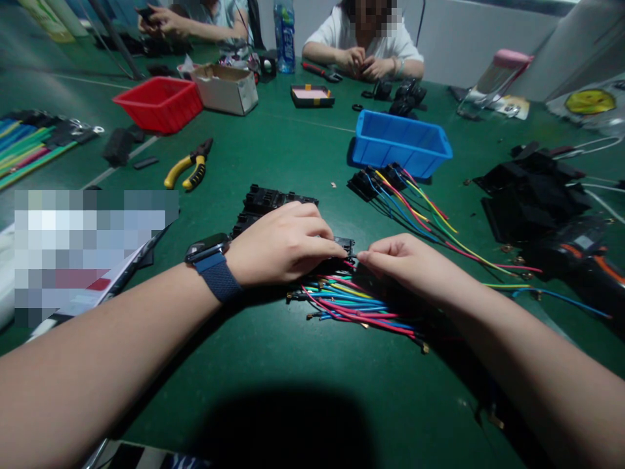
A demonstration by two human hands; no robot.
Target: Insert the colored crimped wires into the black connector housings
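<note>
My left hand, with a dark watch on the wrist, is curled over a small black connector block on the green table. My right hand meets it from the right, fingers pinched on a thin wire at the block. A bundle of coloured wires lies fanned out just below both hands. More black connector housings sit right behind my left hand.
A blue bin stands behind a second wired connector bundle. Yellow-handled pliers, a red bin and a cardboard box lie at the left back. Black parts pile at right. Two other people work across the table.
</note>
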